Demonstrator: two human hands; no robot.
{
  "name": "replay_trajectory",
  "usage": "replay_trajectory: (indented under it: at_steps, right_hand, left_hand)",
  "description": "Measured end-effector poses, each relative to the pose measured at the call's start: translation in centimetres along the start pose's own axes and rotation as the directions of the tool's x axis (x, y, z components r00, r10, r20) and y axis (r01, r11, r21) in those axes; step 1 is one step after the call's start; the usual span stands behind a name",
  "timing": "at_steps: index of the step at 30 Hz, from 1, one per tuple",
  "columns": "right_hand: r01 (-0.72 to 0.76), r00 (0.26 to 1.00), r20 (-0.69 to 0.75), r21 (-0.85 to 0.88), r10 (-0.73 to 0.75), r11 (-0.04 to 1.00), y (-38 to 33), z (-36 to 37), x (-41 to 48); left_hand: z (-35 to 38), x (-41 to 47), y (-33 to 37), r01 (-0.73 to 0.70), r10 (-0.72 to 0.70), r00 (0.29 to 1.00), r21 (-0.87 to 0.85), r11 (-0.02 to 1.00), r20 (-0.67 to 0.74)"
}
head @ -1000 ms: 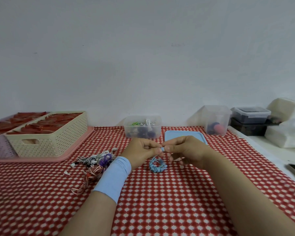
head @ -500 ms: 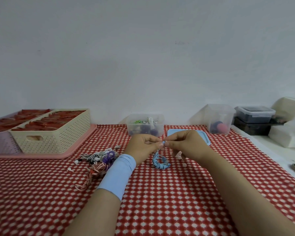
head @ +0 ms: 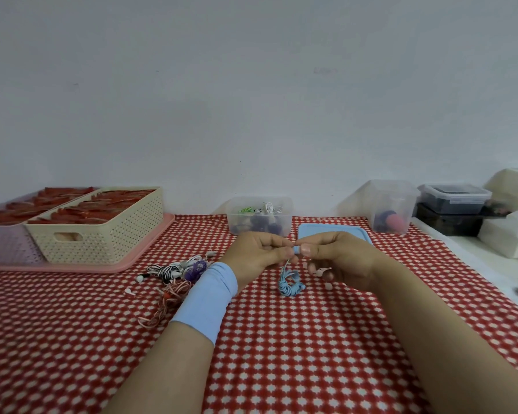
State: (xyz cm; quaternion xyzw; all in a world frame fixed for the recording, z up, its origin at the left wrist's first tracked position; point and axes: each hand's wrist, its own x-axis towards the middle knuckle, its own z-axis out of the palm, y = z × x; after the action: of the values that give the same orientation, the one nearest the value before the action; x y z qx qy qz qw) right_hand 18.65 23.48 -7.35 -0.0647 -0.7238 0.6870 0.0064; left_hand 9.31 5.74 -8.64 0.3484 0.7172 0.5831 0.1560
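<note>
1. In the head view, over the middle of the table: pinching the top end of the blue earphone cable between thumbs and fingertips of left hand and right hand, fingers curled, hands nearly touching.
2. Hangs below that pinch as a wound bundle, at or just above the cloth; cannot tell which.
3. Looks mostly wound; probably left: securing the last end, then stowing.
4. Beside the left wrist: tangled pile of earphones, apparently unsorted.
5. Behind the hands: clear box holding earphones, blue lid beside it; seemingly no obstacle between.
6. Far left: cream basket on a pink tray, well apart.
</note>
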Motion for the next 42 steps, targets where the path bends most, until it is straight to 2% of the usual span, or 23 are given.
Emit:
replay_trajectory:
  at_steps: [5, 9, 13, 16, 18, 22, 24, 26, 29, 31, 34, 38, 42]
  right_hand:
    - [0.034, 0.999, 0.009, 0.0, -0.034, 0.999, -0.2, -0.2, 0.0]
    - [0.017, 0.997, -0.067, -0.153, -0.027, 0.988, -0.2, 0.2, 0.0]
    - [0.102, 0.975, -0.163, -0.266, -0.15, 0.958, -0.4, 0.9, 0.0]
    - [0.117, 0.959, -0.198, -0.378, -0.203, 0.918, 0.0, 1.2, 0.3]
    - [0.083, 0.96, -0.199, -0.472, -0.197, 0.878, 0.4, 1.3, 0.5]
    - [0.041, 0.945, -0.247, -0.559, -0.214, 0.828, 0.8, 0.6, 1.0]
    - [0.033, 0.938, -0.264, -0.576, -0.225, 0.817, 0.9, 0.4, 1.0]
    - [0.045, 0.941, -0.245, -0.592, -0.233, 0.805, 0.9, 0.4, 1.1]
    - [0.085, 0.965, -0.14, -0.635, -0.222, 0.768, 0.4, 1.0, 1.2]
    - [0.097, 0.983, -0.052, -0.67, -0.177, 0.736, 0.0, 1.3, 1.5]
    - [0.09, 0.995, 0.022, -0.642, -0.099, 0.762, -0.8, 1.8, 2.3]
    - [0.146, 0.982, -0.004, -0.614, -0.188, 0.776, -2.7, 2.1, 4.0]
    - [0.117, 0.982, -0.068, -0.511, -0.176, 0.852, -5.5, 1.7, 5.9]
  left_hand:
    - [-0.1, 0.2, -0.1, -0.004, 0.003, 0.999, -0.019, 1.0, -0.032]
    - [-0.4, 0.0, 0.0, 0.006, -0.005, 1.0, 0.11, 0.994, -0.013]
    - [-0.5, 0.2, 0.4, 0.022, -0.006, 0.997, 0.228, 0.973, -0.07]
    - [-0.4, 0.3, 0.7, 0.058, -0.006, 0.994, 0.496, 0.866, -0.106]
    - [-0.3, 0.0, 1.1, 0.126, -0.062, 0.991, 0.633, 0.764, -0.122]
    - [-0.1, -0.2, 1.5, 0.263, -0.291, 0.951, 0.758, 0.597, -0.101]
    - [-0.1, -0.1, 1.5, 0.259, -0.322, 0.943, 0.791, 0.554, -0.083]
    - [-0.4, -0.1, 1.6, 0.242, -0.297, 0.952, 0.781, 0.575, -0.076]
    - [-1.1, -0.3, 1.6, 0.21, -0.246, 0.967, 0.729, 0.651, -0.058]
    - [-1.6, -0.2, 1.7, 0.181, -0.199, 0.978, 0.707, 0.684, -0.058]
    - [-2.6, 0.3, 2.4, 0.119, -0.123, 0.992, 0.665, 0.737, -0.041]
    - [-4.2, 2.2, 3.9, 0.048, -0.036, 0.999, 0.619, 0.784, -0.032]
    - [-6.0, 5.1, 5.2, 0.016, 0.021, 0.997, 0.489, 0.872, -0.07]
